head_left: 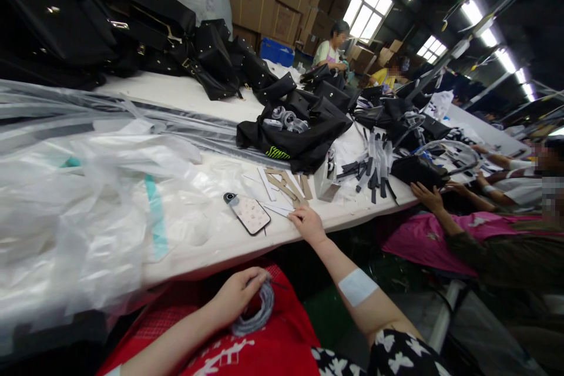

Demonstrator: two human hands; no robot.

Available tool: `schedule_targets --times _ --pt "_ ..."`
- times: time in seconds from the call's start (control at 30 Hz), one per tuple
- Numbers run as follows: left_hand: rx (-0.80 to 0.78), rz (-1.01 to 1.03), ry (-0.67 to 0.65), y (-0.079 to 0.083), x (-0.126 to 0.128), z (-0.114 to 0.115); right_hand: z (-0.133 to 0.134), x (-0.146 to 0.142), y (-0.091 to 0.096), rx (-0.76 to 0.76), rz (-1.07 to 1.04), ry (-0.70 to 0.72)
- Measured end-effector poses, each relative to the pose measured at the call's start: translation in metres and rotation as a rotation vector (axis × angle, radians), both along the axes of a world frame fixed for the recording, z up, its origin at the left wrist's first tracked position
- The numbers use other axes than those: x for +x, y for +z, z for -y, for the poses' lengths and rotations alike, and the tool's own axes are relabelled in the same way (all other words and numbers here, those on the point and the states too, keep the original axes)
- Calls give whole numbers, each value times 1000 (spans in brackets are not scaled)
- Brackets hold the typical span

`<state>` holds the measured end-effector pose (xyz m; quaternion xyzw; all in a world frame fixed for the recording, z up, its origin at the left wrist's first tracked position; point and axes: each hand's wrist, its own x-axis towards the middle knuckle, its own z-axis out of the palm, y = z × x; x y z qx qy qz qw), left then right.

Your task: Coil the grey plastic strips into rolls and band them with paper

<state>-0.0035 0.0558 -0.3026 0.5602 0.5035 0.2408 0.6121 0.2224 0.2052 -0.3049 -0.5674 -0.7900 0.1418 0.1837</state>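
Observation:
My left hand [235, 295] rests on my lap over red cloth [282, 329], its fingers curled around a grey coil of cord or tape [259, 314]. My right hand [307, 223] reaches to the white table's [211, 247] near edge, fingers bent and touching a thin white strip [278, 210]. A phone [247, 212] in a pale patterned case lies just left of that hand. Tan and white strips [286, 185] lie just beyond it.
Clear plastic bags [79, 211] heap on the left. Black handbags [132, 17] and black cloth with rolls [295, 129] fill the far side. Black strips [372, 167] lie to the right. A co-worker's hand [426, 195] touches a black bag; other people sit farther away.

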Motion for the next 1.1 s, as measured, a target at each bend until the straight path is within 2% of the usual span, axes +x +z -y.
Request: schedule_targets --times 0.2,0.33,0.43,0.63,0.8,1.1 --pt "-12 9 7 9 -1 0 -2 -1 8 -36 149 14" --pt "-22 20 1 6 -2 1 0 -5 14 48 415 131" --pt "-13 21 2 3 -2 2 0 -9 16 75 503 153" --pt "7 37 24 3 -2 3 -5 -11 20 81 504 86" --pt "-28 40 34 7 -1 3 0 -10 25 154 420 24" --pt "7 52 8 2 -1 4 19 -11 2 294 270 -48"
